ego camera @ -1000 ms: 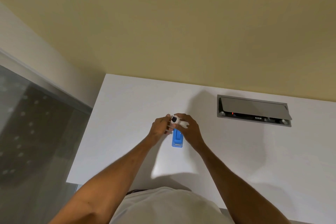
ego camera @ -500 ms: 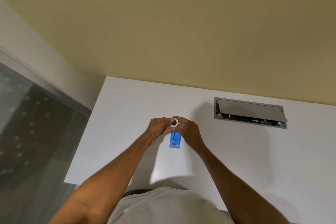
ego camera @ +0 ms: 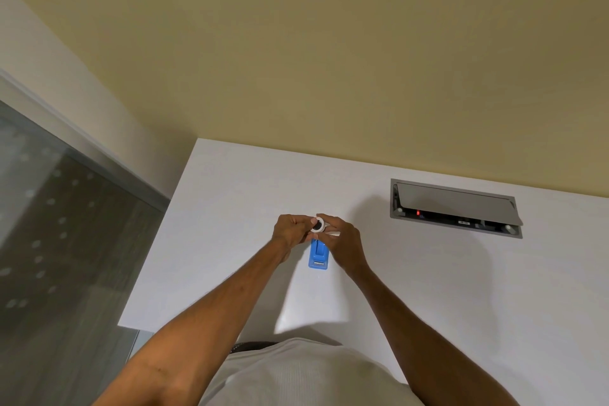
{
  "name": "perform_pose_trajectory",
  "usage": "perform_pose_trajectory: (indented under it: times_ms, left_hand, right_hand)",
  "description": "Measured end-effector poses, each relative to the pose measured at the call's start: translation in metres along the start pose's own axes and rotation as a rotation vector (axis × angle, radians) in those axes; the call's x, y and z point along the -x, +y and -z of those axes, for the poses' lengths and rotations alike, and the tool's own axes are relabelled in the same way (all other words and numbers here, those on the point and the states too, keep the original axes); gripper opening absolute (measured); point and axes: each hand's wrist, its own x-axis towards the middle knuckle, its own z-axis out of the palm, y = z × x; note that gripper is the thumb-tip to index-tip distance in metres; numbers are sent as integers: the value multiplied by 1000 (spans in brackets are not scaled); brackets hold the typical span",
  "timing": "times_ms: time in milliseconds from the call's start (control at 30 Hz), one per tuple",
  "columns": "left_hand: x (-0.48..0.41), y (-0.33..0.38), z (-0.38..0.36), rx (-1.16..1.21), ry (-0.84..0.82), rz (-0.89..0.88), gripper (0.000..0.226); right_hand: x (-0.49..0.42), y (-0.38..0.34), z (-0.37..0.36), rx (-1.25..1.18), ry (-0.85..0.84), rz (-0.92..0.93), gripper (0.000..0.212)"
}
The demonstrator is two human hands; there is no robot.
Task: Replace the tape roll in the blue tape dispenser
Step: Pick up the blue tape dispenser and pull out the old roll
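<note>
A small blue tape dispenser [ego camera: 318, 255] lies flat on the white desk [ego camera: 428, 290], its metal cutter at the near end. Just above its far end I hold a small white tape roll [ego camera: 318, 225] with a dark core. My left hand [ego camera: 291, 231] pinches the roll from the left, and my right hand [ego camera: 342, 239] grips it from the right. A short pale strip sticks out by my right fingers. My hands hide the far end of the dispenser.
A grey recessed cable box [ego camera: 456, 208] with its lid tilted open sits in the desk at the back right. The beige wall [ego camera: 329, 59] rises behind the desk. The desk's left edge drops to a dark floor [ego camera: 66, 257].
Both hands stay together on the roll over the dispenser. The roll has turned a little between the fingers, and a pale strip now shows by the right hand.
</note>
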Motion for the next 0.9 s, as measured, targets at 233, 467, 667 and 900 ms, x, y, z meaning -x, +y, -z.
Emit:
perform_pose_trajectory:
  times_ms: [233,467,667,900]
  left_hand:
    - [-3,1,3,-92,23,21,27]
    - [-3,6,0,-157,-14,-13,50]
    - [-7,3,1,-276,-22,-78,37]
    - [-21,5,13,-428,51,-112,45]
  right_hand:
    - [-3,-5,0,61,-26,27,33]
    - [-15,-1,-2,62,-12,-39,20]
    - [-21,0,-5,8,26,-72,27]
    - [-34,5,-10,-34,-2,-198,32]
